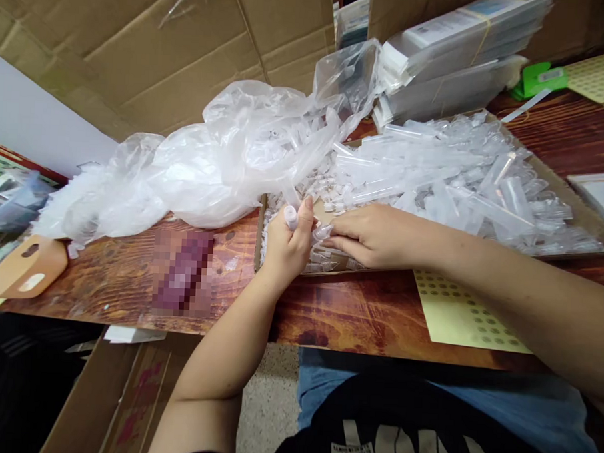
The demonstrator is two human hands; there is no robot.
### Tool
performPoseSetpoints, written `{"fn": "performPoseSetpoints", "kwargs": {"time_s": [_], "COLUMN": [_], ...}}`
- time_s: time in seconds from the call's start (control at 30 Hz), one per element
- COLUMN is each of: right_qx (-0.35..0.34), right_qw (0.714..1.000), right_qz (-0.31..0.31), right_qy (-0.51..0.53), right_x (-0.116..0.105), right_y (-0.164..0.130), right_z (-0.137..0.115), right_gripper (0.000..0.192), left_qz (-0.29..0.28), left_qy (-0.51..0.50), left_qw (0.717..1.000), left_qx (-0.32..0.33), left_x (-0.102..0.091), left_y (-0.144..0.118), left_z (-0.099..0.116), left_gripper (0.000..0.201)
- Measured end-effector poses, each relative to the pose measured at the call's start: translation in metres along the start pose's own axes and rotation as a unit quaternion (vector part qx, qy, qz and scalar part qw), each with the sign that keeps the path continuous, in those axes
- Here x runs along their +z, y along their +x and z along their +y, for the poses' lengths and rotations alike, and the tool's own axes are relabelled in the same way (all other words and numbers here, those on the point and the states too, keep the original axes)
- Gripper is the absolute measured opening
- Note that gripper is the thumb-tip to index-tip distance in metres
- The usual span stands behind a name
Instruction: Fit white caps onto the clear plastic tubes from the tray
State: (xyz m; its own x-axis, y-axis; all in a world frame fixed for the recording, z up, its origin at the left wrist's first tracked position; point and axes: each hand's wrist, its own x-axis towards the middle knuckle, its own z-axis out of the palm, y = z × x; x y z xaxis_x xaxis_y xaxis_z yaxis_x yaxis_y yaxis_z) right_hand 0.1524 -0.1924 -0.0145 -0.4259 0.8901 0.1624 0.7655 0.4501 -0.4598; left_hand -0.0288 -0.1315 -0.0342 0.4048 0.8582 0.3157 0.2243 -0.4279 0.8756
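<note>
My left hand (pixel 287 242) is closed around a small clear plastic tube (pixel 291 217) whose white end sticks up above the fingers. My right hand (pixel 374 235) lies palm down beside it, fingertips pinching a small clear piece (pixel 322 233) at the near left corner of a shallow cardboard tray (pixel 590 222). The tray is heaped with several clear plastic tubes and caps (pixel 459 173). Both hands meet over the tray's near left edge on a dark wooden table (pixel 358 309).
A crumpled clear plastic bag (pixel 209 162) spreads left of the tray. A yellow sticker sheet (pixel 458 313) lies under my right forearm. Stacked packaged boxes (pixel 460 53) and cardboard (pixel 140 39) stand behind. An open carton (pixel 119 392) sits on the floor below left.
</note>
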Motion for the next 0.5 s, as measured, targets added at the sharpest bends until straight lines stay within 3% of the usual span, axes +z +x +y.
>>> {"fn": "performPoseSetpoints", "kwargs": {"time_s": [0.13,0.2,0.37,0.5], "right_qx": [-0.074,-0.105,0.003,-0.046], "right_qw": [0.993,0.99,1.0,0.997], "right_qz": [0.076,0.073,0.028,0.059], "right_qy": [0.052,0.053,-0.011,0.022], "right_x": [0.003,0.007,0.012,0.01], "right_y": [-0.002,-0.001,0.001,0.0], "right_z": [0.001,0.001,0.0,-0.002], "right_gripper": [0.031,0.025,0.031,0.024], "left_qz": [-0.003,-0.012,-0.02,0.003], "left_qy": [0.018,0.039,0.067,0.062], "left_qw": [1.0,0.999,0.997,0.998], "left_qx": [0.011,0.02,0.013,0.027], "left_x": [0.0,-0.001,-0.002,-0.001], "left_y": [0.0,0.0,-0.001,-0.002], "left_z": [0.0,0.001,0.003,0.003], "left_gripper": [0.052,0.052,0.049,0.046]}}
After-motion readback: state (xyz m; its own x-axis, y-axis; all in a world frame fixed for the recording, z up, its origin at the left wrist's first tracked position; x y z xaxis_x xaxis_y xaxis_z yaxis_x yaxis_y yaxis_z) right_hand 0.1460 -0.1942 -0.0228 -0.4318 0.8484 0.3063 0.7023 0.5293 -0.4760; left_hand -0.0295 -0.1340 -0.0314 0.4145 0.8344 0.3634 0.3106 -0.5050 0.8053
